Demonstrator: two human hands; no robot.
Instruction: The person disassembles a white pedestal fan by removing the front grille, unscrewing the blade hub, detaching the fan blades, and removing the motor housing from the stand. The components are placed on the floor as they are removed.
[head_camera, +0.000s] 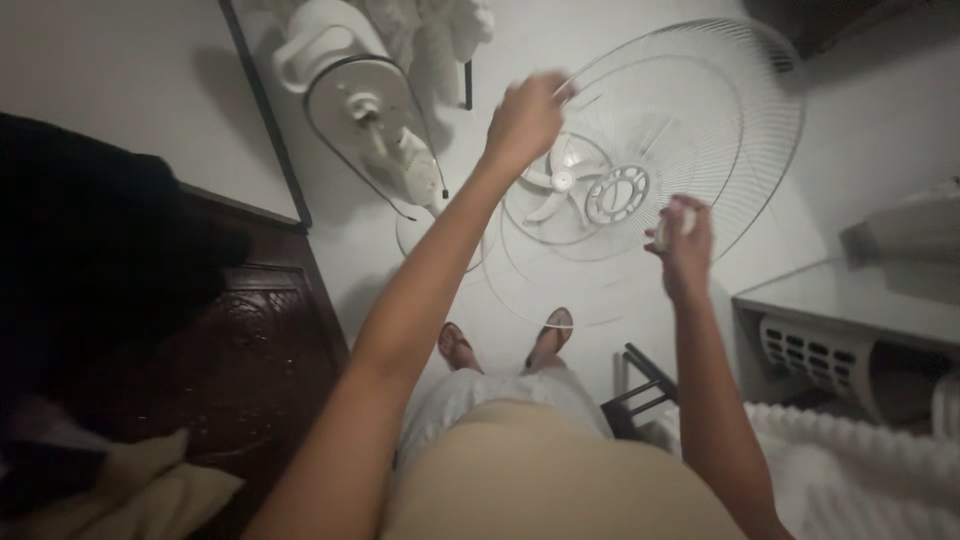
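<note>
Over on the left of the white floor (350, 250), the fan body (375, 125) lies with its motor shaft bare and a thin rear ring around it, well apart from the dark carved cabinet (240, 370) at the frame's edge. Next along, the left hand (525, 120) is raised with its grip pinched together on the rim of the round wire fan guard (690, 130), holding it tilted up off the floor. Seen through the wires, a white fan blade (560, 180) rests near the guard's ringed centre hub (617, 194). Further right, the right hand (685, 245) has its fingers curled shut around a small pale object, too blurred to name, held just beside the guard's lower edge.

Handling this well seems to call for a firm pinch on the outer rim wire, not the thin spokes, which would likely bend. Keeping the guard steady and level would probably make lining it up easier, and the feet in sandals (505, 340) stand just below, so the guard should stay clear of them.

At the far right sits a glass-topped worktop (850, 300).
</note>
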